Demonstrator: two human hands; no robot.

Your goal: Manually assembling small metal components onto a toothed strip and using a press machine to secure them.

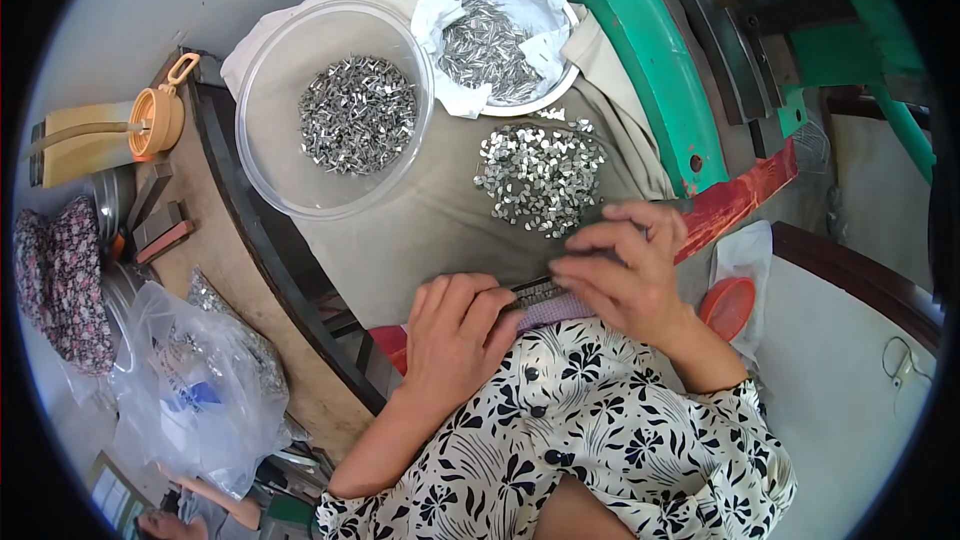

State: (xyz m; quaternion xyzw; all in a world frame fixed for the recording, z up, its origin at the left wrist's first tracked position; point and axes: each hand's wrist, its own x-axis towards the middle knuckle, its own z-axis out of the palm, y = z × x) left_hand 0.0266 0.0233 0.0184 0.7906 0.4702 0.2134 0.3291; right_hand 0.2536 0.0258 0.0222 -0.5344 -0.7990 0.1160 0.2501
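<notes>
At a cloth-covered surface [420, 230], a worker's left hand [455, 335] grips a narrow metal strip [535, 292] while the right hand's [625, 270] fingers close on it, apparently loading small clips from the loose pile [540, 175]; the next piece needs careful alignment.

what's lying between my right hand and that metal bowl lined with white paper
In the head view, a loose heap of small shiny metal pieces lies on the beige cloth between your right hand and the paper-lined metal bowl.

Left hand [455, 335], right hand [625, 270] curled together
</notes>
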